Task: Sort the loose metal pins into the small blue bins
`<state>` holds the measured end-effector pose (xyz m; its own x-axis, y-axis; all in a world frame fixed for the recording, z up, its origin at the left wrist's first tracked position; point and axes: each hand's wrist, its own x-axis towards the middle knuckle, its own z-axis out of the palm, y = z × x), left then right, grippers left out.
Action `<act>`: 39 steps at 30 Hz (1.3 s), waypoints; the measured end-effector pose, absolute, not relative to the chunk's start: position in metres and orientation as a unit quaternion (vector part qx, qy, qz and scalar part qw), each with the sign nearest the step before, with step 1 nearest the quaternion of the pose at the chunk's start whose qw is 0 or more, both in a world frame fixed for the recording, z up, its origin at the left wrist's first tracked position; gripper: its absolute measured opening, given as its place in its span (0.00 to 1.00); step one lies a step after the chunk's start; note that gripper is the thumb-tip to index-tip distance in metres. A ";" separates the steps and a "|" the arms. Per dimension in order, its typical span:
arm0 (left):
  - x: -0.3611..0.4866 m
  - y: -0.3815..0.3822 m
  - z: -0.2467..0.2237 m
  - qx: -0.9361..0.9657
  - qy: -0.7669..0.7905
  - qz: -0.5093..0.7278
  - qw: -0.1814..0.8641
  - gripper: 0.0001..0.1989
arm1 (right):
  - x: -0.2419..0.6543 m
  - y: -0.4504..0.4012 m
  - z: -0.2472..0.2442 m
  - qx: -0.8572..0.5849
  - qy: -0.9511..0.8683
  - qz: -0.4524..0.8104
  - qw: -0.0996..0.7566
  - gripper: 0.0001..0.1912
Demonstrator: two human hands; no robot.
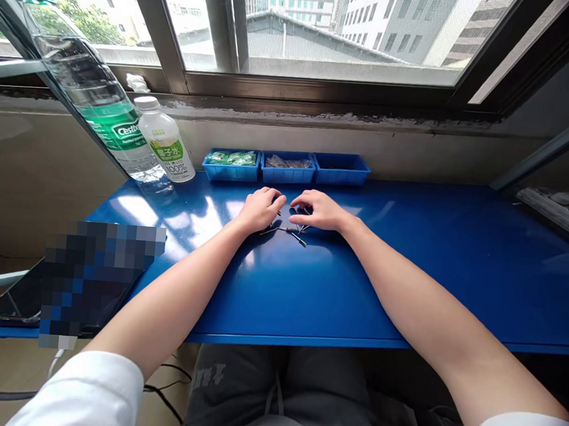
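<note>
Several thin metal pieces with dark and brassy parts lie loosely on the blue tabletop, between and just below my hands. My left hand rests at the left of these pieces, its fingers bent; what is under its fingertips is hidden. Facing it from the right, my right hand has its thumb and fingers apart around a few of the pieces, and I see nothing gripped in it. A small gap separates the two hands.
Behind my hands stand three blue bins: one with green-and-white packets, one with small greyish items, and a dark-looking one. A large water bottle and smaller bottle stand left. A dark device lies front left.
</note>
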<state>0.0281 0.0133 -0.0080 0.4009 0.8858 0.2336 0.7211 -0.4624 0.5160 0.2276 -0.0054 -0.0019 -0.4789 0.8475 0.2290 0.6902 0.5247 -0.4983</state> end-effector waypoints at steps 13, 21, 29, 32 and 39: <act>0.025 0.008 -0.003 0.829 0.416 0.274 0.255 0.26 | 0.185 -0.024 -0.010 -0.447 -0.875 0.052 0.178 0.25; 0.024 0.005 0.000 0.849 0.391 0.251 0.252 0.27 | 0.188 -0.022 -0.011 -0.454 -0.860 0.078 0.219 0.15; 0.024 0.006 -0.003 0.880 0.351 0.238 0.214 0.25 | 0.193 -0.015 -0.018 -0.429 -0.856 0.101 0.270 0.11; 0.024 0.005 -0.004 0.879 0.347 0.251 0.212 0.23 | 0.195 -0.013 -0.018 -0.421 -0.856 0.112 0.276 0.10; 0.025 0.004 -0.003 0.876 0.344 0.275 0.196 0.20 | 0.200 -0.012 -0.017 -0.411 -0.852 0.116 0.301 0.11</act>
